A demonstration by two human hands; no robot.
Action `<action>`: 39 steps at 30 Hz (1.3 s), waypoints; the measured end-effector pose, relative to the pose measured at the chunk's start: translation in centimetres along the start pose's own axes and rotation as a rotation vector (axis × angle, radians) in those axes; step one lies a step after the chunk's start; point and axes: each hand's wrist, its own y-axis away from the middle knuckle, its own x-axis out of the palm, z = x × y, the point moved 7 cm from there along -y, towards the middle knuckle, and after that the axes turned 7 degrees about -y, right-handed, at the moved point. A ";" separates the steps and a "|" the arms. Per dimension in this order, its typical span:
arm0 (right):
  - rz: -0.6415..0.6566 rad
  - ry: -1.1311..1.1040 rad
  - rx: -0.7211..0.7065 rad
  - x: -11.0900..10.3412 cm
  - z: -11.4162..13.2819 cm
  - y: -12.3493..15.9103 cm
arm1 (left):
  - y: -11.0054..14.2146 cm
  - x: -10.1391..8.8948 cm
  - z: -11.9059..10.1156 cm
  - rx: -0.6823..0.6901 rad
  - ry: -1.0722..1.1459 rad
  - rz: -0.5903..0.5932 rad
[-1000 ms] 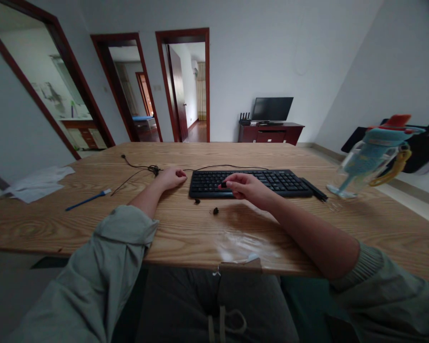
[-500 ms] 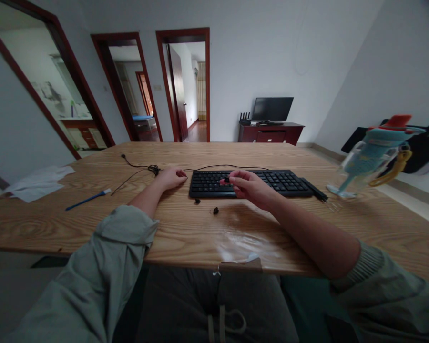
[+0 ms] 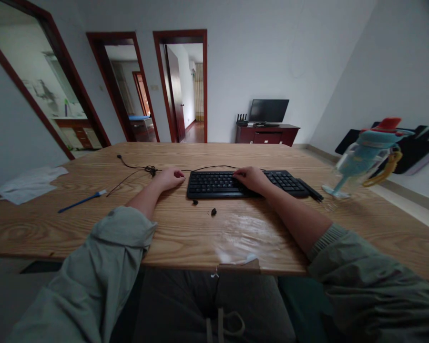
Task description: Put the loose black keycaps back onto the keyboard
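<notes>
While the left hand [image 3: 168, 179] rests on the wooden table [image 3: 178, 238] just beyond the left end of the black computer keyboard [image 3: 212, 183], here's the right hand [image 3: 253, 179] right over the keys, fingertips down right of the middle! The keyboard lies long side toward the person, between the left hand and the bottle [image 3: 359, 159], its near edge just behind two small dark pieces [image 3: 213, 212]. The left fingers curl in narrow, and whether they pinch anything, I can't tell; the right fingers bunch close together, their tips angled down, any grip hidden from us. Left of the left hand sits a tied black cable [image 3: 150, 170], with a blue-handled brush [image 3: 80, 202] farther out.
</notes>
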 end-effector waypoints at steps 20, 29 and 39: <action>0.130 0.309 -0.135 0.4 1.8 0.8 | 0.1 0.1 -0.1 -0.017 0.018 0.005; 0.093 0.246 -0.111 0.2 1.1 0.7 | -0.2 0.3 0.1 -0.006 0.032 -0.002; 0.121 0.230 -0.145 0.2 1.2 0.8 | 0.0 0.1 0.0 -0.022 0.023 0.009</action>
